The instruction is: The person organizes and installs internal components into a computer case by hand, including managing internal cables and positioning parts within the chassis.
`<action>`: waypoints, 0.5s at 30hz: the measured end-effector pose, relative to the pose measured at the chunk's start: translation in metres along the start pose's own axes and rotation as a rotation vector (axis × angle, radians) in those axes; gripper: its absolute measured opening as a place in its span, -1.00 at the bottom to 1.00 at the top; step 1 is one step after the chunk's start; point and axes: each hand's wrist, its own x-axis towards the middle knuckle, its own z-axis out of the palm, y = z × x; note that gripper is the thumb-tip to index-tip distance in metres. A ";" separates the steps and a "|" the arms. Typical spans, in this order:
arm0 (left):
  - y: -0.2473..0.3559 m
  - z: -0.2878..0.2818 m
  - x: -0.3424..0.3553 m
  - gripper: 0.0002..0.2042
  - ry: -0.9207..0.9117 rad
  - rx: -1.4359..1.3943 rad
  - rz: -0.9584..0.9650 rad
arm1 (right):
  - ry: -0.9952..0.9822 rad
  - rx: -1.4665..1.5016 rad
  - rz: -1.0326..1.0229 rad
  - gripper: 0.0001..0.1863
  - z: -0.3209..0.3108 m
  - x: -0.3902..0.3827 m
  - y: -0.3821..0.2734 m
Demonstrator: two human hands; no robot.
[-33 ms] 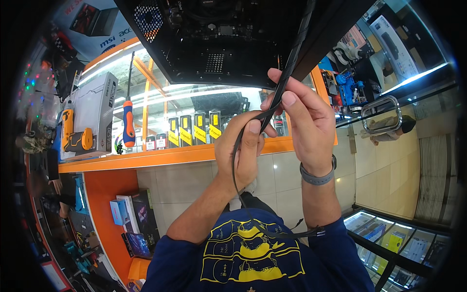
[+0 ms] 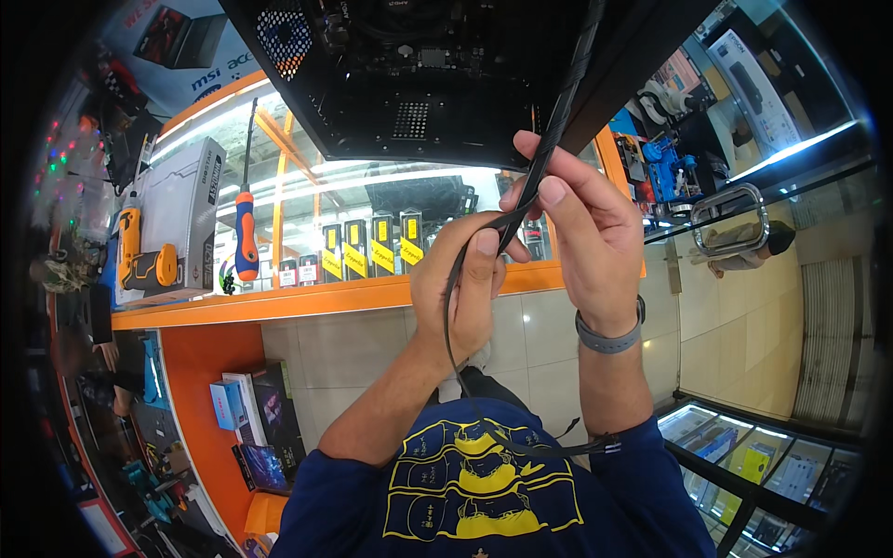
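"Hands first: what's in each grip?"

"Right hand (image 2: pixel 600 232) pinches the twisted black cable bundle (image 2: pixel 566 93) between thumb and fingers; left hand (image 2: pixel 460 284) pinches the flat black strand (image 2: pixel 447 316) that meets it. Both are in front of the open black metal computer case (image 2: pixel 372 127)."

"Step?"

"Wrapping or twisting, I'd judge; the next move calls for steady tension."

"Surroundings?"

"Orange-edged glass worktop (image 2: pixel 326 304), red-and-blue-handled screwdriver (image 2: pixel 246 237) far left, pale tiled floor (image 2: pixel 344 353) nearer, black-framed glass cabinet (image 2: pixel 747 496) near right."
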 end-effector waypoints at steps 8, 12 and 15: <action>0.003 0.000 0.002 -0.63 0.025 -0.016 -0.039 | -0.029 -0.119 0.009 -0.44 0.001 -0.005 0.001; 0.009 0.002 0.005 -0.63 0.036 -0.115 -0.183 | -0.015 -0.145 -0.019 -0.39 0.002 -0.003 0.004; 0.008 -0.001 0.007 -0.62 0.001 -0.241 -0.293 | 0.021 -0.041 0.002 -0.45 0.006 -0.003 0.009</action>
